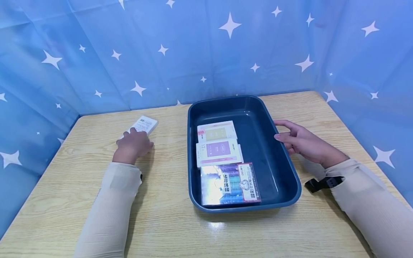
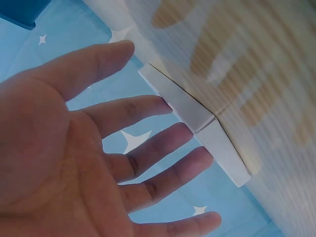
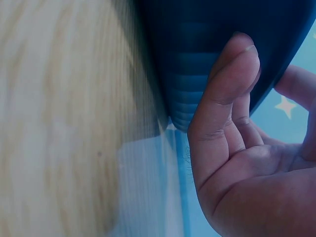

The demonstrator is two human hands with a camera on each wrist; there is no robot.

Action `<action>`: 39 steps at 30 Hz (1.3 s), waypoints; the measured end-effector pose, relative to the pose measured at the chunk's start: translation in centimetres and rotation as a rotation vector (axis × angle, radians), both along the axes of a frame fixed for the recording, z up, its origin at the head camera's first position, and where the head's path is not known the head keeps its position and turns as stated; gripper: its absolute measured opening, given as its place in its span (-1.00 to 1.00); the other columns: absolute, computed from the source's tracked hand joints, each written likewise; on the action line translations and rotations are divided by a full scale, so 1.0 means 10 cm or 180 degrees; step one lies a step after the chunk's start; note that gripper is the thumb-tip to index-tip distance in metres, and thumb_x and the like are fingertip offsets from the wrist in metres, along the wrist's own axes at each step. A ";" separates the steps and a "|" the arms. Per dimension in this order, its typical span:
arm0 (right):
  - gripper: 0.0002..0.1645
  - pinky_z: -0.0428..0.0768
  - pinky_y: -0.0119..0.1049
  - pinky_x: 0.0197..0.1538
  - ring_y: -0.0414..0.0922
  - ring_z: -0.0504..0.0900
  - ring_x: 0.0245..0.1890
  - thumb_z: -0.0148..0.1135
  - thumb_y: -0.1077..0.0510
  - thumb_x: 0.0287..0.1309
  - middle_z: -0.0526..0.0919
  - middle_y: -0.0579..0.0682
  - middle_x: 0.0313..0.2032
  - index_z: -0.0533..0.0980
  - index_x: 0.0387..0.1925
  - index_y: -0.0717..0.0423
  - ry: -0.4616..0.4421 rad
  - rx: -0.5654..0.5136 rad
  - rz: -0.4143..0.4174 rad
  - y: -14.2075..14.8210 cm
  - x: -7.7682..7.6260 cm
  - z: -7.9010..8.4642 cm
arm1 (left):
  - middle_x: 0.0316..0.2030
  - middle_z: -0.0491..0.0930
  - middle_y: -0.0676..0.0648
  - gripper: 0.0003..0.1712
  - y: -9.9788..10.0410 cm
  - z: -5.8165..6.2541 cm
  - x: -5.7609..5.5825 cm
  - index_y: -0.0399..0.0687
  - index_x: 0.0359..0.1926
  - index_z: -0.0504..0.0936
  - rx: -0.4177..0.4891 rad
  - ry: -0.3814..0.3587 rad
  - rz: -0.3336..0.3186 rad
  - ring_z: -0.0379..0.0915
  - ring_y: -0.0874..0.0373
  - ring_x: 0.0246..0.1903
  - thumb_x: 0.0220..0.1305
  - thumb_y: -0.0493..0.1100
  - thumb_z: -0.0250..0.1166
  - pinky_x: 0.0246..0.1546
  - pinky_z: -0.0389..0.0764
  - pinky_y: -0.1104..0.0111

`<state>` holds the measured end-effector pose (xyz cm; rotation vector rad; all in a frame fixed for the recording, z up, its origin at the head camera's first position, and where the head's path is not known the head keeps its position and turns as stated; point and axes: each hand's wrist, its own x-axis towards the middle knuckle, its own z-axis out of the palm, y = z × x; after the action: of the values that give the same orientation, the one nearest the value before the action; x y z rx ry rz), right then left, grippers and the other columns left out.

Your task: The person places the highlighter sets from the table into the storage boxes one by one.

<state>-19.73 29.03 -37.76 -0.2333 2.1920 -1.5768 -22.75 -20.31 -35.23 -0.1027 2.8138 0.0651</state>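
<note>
On the left of the table, my left hand (image 1: 133, 144) reaches over a thin white box (image 1: 144, 124) with small print and a barcode. In the left wrist view its fingers are spread, and some fingertips (image 2: 183, 132) touch the box's edge; the thumb stands apart. My right hand (image 1: 301, 142) holds the right rim of a dark blue plastic bin (image 1: 292, 186), thumb over the rim and other fingers against the outer wall (image 3: 190, 79). Inside the bin lie a shiny pack of colored pens (image 1: 222, 184), a white box with a purple panel (image 1: 219, 150) and one with a yellow panel (image 1: 217, 133).
The wooden table (image 1: 171, 172) ends at a blue curtain (image 1: 193, 57) with white stars, at the back and both sides. A black strap (image 1: 324, 183) sticks out at the right sleeve. The bin's raised walls surround the packs.
</note>
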 end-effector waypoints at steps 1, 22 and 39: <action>-0.24 0.43 -0.26 -0.44 -0.15 0.39 -0.59 0.02 -0.02 0.50 0.50 -0.18 -0.55 -0.05 0.55 -0.01 0.0002 0.0003 -0.0001 0.00 0.00 0.00 | 0.14 0.27 -0.52 -0.44 0.00 0.00 0.00 -0.34 0.23 0.48 0.0004 0.0009 -0.0016 0.27 -0.46 0.09 0.39 -0.02 0.03 -0.01 0.39 -0.38; -0.22 0.58 -0.29 -0.34 -0.20 0.58 -0.50 0.02 -0.04 0.50 0.73 -0.17 -0.34 -0.06 0.56 -0.02 -0.0021 -0.0027 0.0052 0.03 -0.01 0.01 | 0.39 0.27 -0.36 -0.30 0.08 0.00 -0.01 -0.18 0.47 0.22 0.0532 0.0114 -0.0480 0.28 -0.32 0.31 0.43 -0.01 0.15 0.17 0.36 -0.30; -0.21 0.52 -0.28 -0.37 -0.20 0.51 -0.54 0.04 -0.06 0.49 0.72 -0.15 -0.36 -0.05 0.55 -0.01 -0.0012 -0.0011 0.0056 0.03 0.00 0.00 | 0.47 -0.21 -0.61 -0.01 -0.02 -0.06 -0.02 -0.12 0.59 -0.17 0.0517 -0.0190 -0.0086 0.13 -0.56 0.32 0.39 0.12 0.15 0.21 0.31 -0.33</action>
<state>-19.76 29.29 -37.72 -0.2498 2.1788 -1.5705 -22.99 -20.54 -35.79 -0.0282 2.7370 0.2787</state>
